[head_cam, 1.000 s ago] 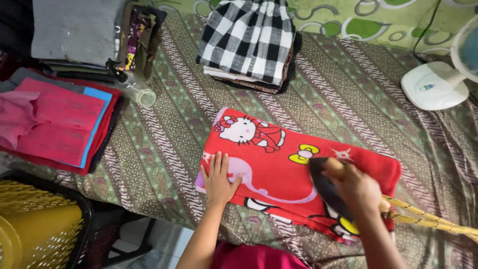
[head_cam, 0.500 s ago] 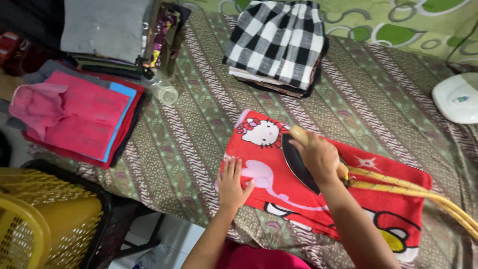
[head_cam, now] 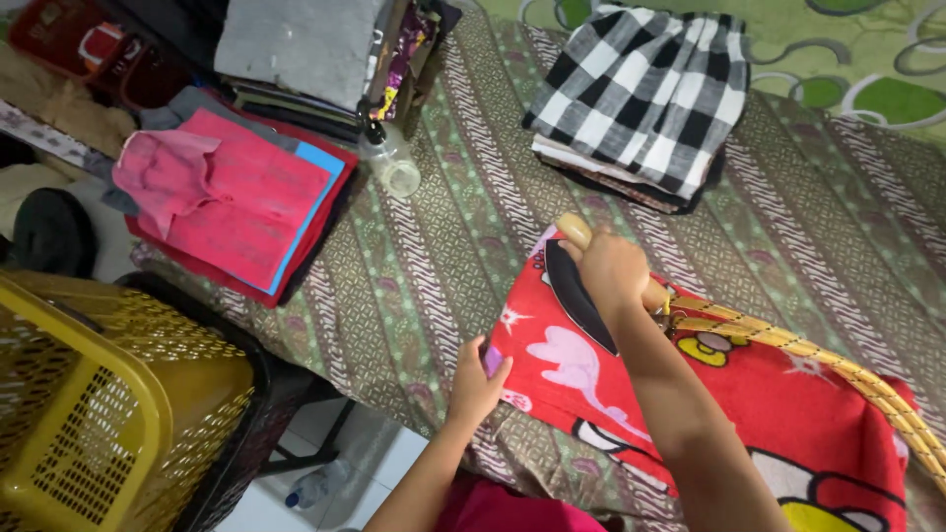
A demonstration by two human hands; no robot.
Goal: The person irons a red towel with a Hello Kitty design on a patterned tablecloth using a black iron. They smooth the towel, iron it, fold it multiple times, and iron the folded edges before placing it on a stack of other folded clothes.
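The right hand (head_cam: 613, 268), clamped on the iron (head_cam: 576, 291), has slid left to the far-left corner of the red cloth (head_cam: 788, 394) on the bench (head_cam: 443, 227); the left hand (head_cam: 478, 379), flat, now pins the near-left edge, so pressing nears that end.

Batik-covered table (head_cam: 463, 207): red cartoon cloth (head_cam: 788, 414), checked pile (head_cam: 641, 99), pink stack (head_cam: 236, 202)

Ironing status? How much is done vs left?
Done: folded stacks, a pink-topped pile and a checked pile. In hand: right hand runs the iron over the red cartoon cloth; left hand pins its edge. Left: no unironed pile visible.
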